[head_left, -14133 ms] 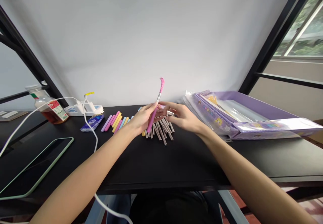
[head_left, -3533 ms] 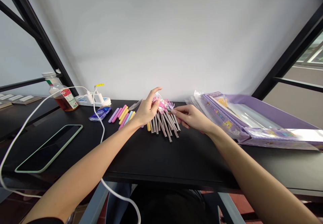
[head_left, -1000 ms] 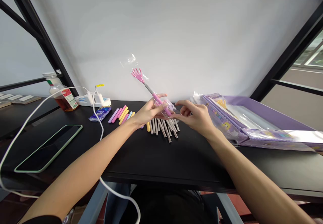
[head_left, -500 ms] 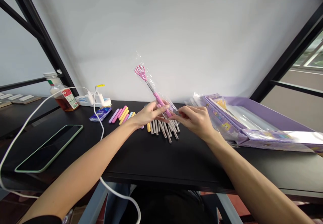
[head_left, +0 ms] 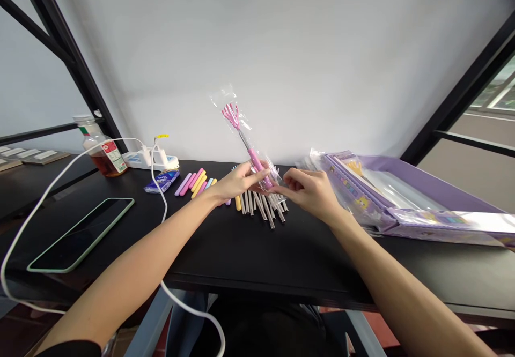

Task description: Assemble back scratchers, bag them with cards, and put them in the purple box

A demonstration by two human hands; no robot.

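My left hand (head_left: 237, 181) is closed around the pink handle of a back scratcher (head_left: 255, 158). It is tilted, with its claw-shaped head up and to the left and a short silver shaft below the head. A clear plastic sleeve (head_left: 228, 93) encloses it and sticks out past the claw. At the sleeve's lower end my right hand (head_left: 311, 190) has curled fingers, the thumb reaching toward the handle's base; it appears to pinch the plastic, though the grip is partly hidden. Under both hands lie several silver metal tubes (head_left: 263, 209). Pastel handles (head_left: 197, 183) lie left of them.
A purple box (head_left: 434, 183) with plastic packaging (head_left: 341, 185) stands on the right. To the left are a phone (head_left: 80, 233), a blue packet (head_left: 161, 181), a power strip (head_left: 171, 161) and a bottle (head_left: 104, 153). A white cable (head_left: 164, 204) crosses the black desk (head_left: 241, 255).
The back scratcher has turned slightly more upright, its claw shifting right. Both hands keep nearly the same place; the right fingers have shifted slightly. The view has moved a little.
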